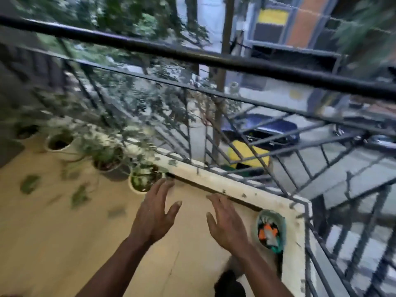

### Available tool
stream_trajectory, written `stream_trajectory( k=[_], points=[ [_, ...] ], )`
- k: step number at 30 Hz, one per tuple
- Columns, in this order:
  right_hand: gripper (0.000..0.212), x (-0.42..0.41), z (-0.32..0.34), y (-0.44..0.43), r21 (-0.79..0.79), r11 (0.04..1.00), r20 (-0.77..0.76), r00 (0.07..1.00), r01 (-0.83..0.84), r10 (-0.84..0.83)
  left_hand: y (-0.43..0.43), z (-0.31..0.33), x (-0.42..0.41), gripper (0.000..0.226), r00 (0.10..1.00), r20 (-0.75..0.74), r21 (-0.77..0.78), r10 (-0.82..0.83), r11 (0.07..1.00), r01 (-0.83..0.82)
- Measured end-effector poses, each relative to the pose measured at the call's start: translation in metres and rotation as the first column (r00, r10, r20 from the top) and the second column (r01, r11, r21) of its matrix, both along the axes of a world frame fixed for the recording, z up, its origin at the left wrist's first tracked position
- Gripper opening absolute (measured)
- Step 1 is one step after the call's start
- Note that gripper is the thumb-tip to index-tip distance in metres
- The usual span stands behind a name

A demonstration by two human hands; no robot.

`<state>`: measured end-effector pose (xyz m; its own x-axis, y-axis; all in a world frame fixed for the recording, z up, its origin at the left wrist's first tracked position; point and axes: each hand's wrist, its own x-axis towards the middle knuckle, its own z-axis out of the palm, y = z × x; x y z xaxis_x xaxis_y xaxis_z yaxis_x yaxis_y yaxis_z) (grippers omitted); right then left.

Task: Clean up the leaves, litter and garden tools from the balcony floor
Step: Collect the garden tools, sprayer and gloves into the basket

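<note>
Left hand (pixel 156 213) and right hand (pixel 227 224) hang spread and empty over the tan floor (pixel 64 243), a green tub (pixel 282 228) of what may be litter just beside the right, blurred leaves (pixel 30 183) strewn further left, potted plants (pixel 107 155) beyond along the railing (pixel 192 54).

Motion blur smeared the whole view; the leaves (pixel 30 183) on the balcony floor (pixel 64 243) were green smudges without outline; the potted plants (pixel 107 155) along the ledge ran together, so their number could not be told; the small bin (pixel 283 230) in the corner held something orange and white, too blurred to name; a dark object (pixel 230 284) sat partly behind the right forearm (pixel 263 275) and was cut off by the bottom edge, as were that forearm and the left forearm (pixel 107 271); the yellow vehicle (pixel 246 155) below was crossed by the bars of the railing (pixel 192 54).
</note>
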<state>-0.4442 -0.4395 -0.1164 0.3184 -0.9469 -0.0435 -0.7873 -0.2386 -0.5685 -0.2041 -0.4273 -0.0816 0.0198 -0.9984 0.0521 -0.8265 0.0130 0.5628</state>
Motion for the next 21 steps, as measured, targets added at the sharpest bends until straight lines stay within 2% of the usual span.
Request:
stream_trajectory(
  k=[6,10,14,21],
  points=[
    [0.052,0.135,0.044,0.036,0.008,0.966,0.026,0.966,-0.259,0.258,0.1,0.023,0.122,0.057,0.954,0.054,-0.018,0.296,0.955,-0.295],
    [0.052,0.215,0.05,0.047,0.013,0.895,-0.004,0.895,-0.446,0.446,0.159,0.018,0.179,0.056,0.877,0.121,-0.007,0.466,0.884,-0.468],
    [0.051,0.288,0.037,0.051,0.055,0.824,0.036,0.825,-0.564,0.563,0.209,0.007,0.232,0.056,0.8,0.153,0.026,0.581,0.807,-0.591],
    [0.049,0.439,0.0,0.054,0.211,0.646,0.038,0.667,-0.733,0.744,0.289,-0.014,0.335,0.056,0.591,0.184,0.149,0.785,0.572,-0.806]
  ],
)
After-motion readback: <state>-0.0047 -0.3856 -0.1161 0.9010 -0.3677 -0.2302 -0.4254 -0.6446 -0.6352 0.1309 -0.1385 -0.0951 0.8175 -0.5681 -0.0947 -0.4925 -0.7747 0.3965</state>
